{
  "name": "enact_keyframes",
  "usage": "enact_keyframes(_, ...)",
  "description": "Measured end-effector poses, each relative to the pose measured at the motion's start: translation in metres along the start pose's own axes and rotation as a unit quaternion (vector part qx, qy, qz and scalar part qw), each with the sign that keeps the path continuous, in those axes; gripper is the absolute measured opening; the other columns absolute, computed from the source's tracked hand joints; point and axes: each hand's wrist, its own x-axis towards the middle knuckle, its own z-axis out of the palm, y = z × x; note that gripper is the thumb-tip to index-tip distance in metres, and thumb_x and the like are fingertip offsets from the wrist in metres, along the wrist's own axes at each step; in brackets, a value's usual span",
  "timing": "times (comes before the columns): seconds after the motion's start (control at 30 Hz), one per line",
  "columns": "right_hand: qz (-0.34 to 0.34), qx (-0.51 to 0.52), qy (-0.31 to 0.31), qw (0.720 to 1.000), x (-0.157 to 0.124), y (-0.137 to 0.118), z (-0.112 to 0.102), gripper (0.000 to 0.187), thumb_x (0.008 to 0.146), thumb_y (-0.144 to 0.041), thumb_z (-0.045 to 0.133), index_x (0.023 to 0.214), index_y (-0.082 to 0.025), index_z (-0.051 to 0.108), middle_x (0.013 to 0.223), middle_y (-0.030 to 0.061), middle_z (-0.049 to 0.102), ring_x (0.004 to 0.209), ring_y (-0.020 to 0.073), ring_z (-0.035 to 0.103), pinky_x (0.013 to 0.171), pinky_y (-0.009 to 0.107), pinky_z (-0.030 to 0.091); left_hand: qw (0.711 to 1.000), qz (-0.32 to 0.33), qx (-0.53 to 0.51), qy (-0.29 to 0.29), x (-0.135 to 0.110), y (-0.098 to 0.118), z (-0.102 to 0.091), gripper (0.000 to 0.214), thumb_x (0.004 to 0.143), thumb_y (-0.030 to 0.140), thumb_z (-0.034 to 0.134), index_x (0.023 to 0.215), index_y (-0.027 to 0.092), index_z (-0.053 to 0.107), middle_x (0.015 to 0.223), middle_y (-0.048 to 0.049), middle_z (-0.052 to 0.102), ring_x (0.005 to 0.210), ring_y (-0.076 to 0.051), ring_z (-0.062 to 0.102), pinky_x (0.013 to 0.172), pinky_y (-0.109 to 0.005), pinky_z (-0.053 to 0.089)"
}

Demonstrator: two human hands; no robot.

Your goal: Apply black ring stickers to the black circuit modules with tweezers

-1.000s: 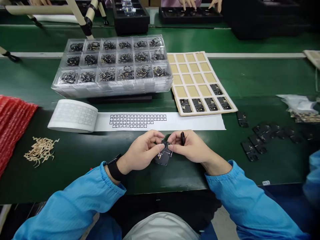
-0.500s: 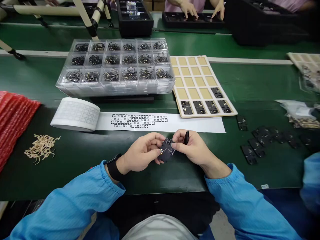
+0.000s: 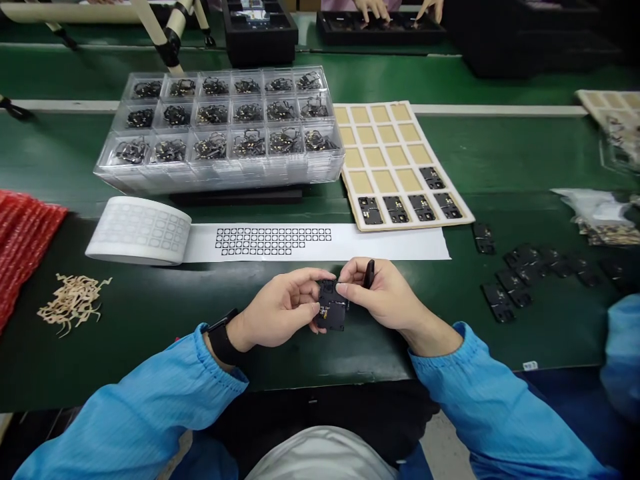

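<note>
We find the left hand [image 3: 279, 310] gripping the black plate [image 3: 335, 315]; the right hand [image 3: 381, 293] clasps a dark tool [image 3: 369, 274], thumb at the plate's corner. We advise light pressure.

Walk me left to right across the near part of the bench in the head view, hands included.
Red plastic packaging → pile of thin tan strips → coil of the white sticker roll → left hand → held black circuit module → right hand → loose black modules.
</note>
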Motion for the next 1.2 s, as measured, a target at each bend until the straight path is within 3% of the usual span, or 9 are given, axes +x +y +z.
enact_keyframes(0.2, -0.007, 0.012, 0.017, 1.000, -0.001, 0.002, 0.002, 0.035, 0.083, -0.046, 0.083, 0.099, -0.019, 0.068, 0.089, 0.0039, 0.071, 0.072, 0.0156, 0.060, 0.067, 0.029, 0.049, 0.998, 0.028, -0.004, 0.057, 0.002, -0.006, 0.000, 0.061, 0.091, 0.014, 0.070, 0.148, 0.017, 0.049, 0.097, -0.0059, 0.075, 0.080, -0.021, 0.079, 0.070, -0.032, 0.068)
enact_keyframes(0.37, -0.007, -0.019, 0.003, 1.000, -0.004, 0.003, 0.003, 0.025, 0.082, -0.038, 0.085, 0.087, -0.016, 0.072, 0.067, -0.0014, 0.060, 0.057, 0.0106, 0.043, 0.055, 0.026, 0.034, 0.992, 0.049, -0.003, 0.117, 0.002, -0.007, 0.002, 0.068, 0.094, 0.017, 0.070, 0.158, 0.019, 0.045, 0.106, -0.0068, 0.077, 0.084, -0.016, 0.078, 0.083, -0.033, 0.068)
enact_keyframes(0.5, -0.005, -0.023, 0.005, 1.000, -0.005, 0.001, 0.003, 0.027, 0.083, -0.040, 0.084, 0.086, -0.016, 0.074, 0.071, 0.0014, 0.065, 0.062, 0.0128, 0.049, 0.059, 0.028, 0.039, 0.992, 0.048, -0.002, 0.114, 0.001, -0.001, 0.005, 0.059, 0.093, 0.019, 0.072, 0.150, 0.016, 0.056, 0.104, -0.0090, 0.080, 0.084, -0.020, 0.079, 0.081, -0.036, 0.069)
enact_keyframes(0.73, 0.007, -0.030, 0.000, 1.000, -0.006, -0.001, 0.002, 0.030, 0.082, -0.044, 0.083, 0.084, -0.016, 0.073, 0.070, 0.0020, 0.065, 0.060, 0.0127, 0.046, 0.056, 0.028, 0.037, 0.993, 0.051, 0.001, 0.106, -0.002, 0.002, 0.006, 0.067, 0.090, 0.019, 0.077, 0.154, 0.019, 0.054, 0.090, -0.0056, 0.079, 0.081, -0.022, 0.079, 0.080, -0.038, 0.069)
enact_keyframes(0.97, 0.007, -0.047, -0.025, 0.999, -0.007, -0.005, 0.003, 0.025, 0.082, -0.040, 0.081, 0.084, -0.016, 0.075, 0.063, -0.0006, 0.059, 0.057, 0.0118, 0.044, 0.054, 0.027, 0.036, 0.993, 0.054, 0.010, 0.102, -0.002, 0.001, 0.003, 0.064, 0.090, 0.021, 0.079, 0.150, 0.019, 0.057, 0.096, -0.0066, 0.078, 0.077, -0.019, 0.078, 0.074, -0.033, 0.068)
enact_keyframes(1.2, -0.005, -0.060, -0.019, 0.998, -0.006, 0.001, 0.000, 0.024, 0.084, -0.039, 0.080, 0.090, -0.016, 0.078, 0.062, -0.0018, 0.058, 0.056, 0.0109, 0.044, 0.052, 0.025, 0.035, 0.989, 0.041, 0.031, 0.138, 0.001, -0.003, 0.001, 0.053, 0.091, 0.021, 0.077, 0.141, 0.014, 0.059, 0.089, -0.0031, 0.074, 0.071, -0.016, 0.076, 0.068, -0.027, 0.065)
